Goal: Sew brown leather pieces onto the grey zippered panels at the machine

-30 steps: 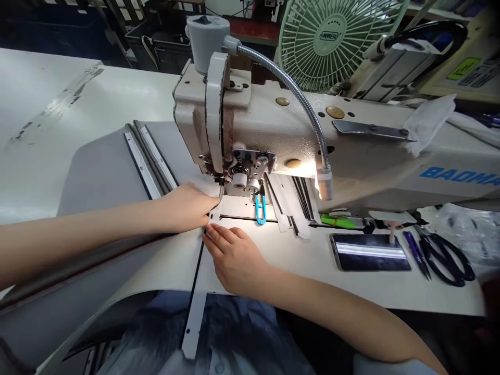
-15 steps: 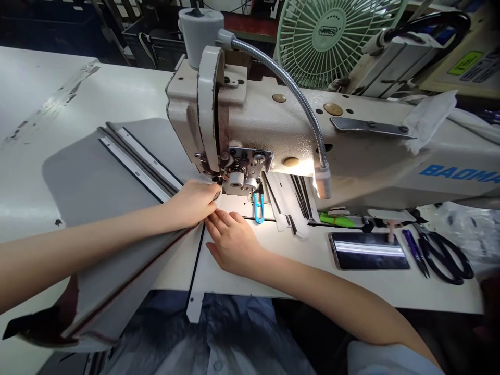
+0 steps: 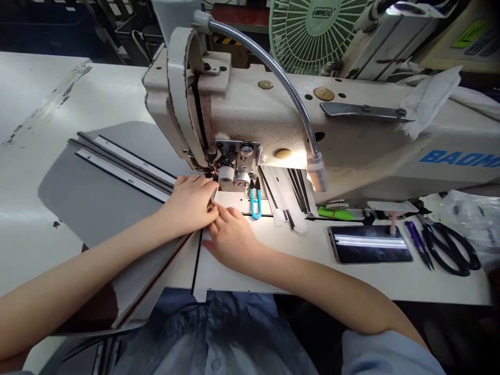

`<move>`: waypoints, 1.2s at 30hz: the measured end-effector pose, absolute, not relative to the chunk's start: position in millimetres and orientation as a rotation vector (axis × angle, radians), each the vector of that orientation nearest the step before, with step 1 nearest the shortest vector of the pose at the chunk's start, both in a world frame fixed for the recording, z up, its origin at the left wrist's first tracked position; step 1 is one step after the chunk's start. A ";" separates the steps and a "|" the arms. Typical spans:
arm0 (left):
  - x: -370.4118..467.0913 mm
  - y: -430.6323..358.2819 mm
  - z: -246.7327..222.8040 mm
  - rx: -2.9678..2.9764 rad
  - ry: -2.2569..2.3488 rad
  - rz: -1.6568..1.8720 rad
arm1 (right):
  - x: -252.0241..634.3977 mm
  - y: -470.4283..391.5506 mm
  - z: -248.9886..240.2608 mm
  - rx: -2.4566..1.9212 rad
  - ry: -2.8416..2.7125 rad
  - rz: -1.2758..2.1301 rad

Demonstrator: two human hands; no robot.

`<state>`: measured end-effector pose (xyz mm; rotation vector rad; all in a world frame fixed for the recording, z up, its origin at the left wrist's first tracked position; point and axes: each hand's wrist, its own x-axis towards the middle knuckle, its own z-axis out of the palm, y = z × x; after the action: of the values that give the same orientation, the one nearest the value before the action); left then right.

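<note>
My left hand [image 3: 190, 200] lies over the grey fabric panel [image 3: 113, 208] beside the sewing machine's needle area [image 3: 226, 174], its thumb and fingers closed at the panel's edge. Against its thumb rests my right hand [image 3: 233, 235], with bent fingers pinching at the top of a white strip with a black edge [image 3: 201, 281]. That strip hangs down to the table's front edge. Fingertips of both hands partly hide the material between them. White strips with dark edging [image 3: 125, 174] run across the panel. Its near part folds over the table edge, showing a dark red edge.
Blue thread snips [image 3: 255, 200] lie right of the needle area, near loose white and black strips [image 3: 287, 198]. Farther right are a phone [image 3: 371, 250], a purple pen-like tool [image 3: 419, 244] and black-handled scissors [image 3: 449, 247]. A lamp on a bendy neck [image 3: 316, 172] shines down. Behind stands a green fan [image 3: 320, 31].
The hanging strip's lower end has risen toward the machine, and the panel's folded near part has shifted right. Both hands remain together by the needle area. The view has shifted slightly.
</note>
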<state>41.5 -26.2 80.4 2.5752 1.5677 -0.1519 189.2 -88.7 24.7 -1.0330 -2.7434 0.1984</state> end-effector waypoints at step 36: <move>40.7 -78.7 86.9 2.351 1.670 -0.600 | 185.9 -106.8 27.8 -0.590 -2.810 -0.071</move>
<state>40.7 -78.7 86.9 2.3513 1.6702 -0.6004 185.9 -106.8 27.8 -0.5900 -2.8096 -0.0711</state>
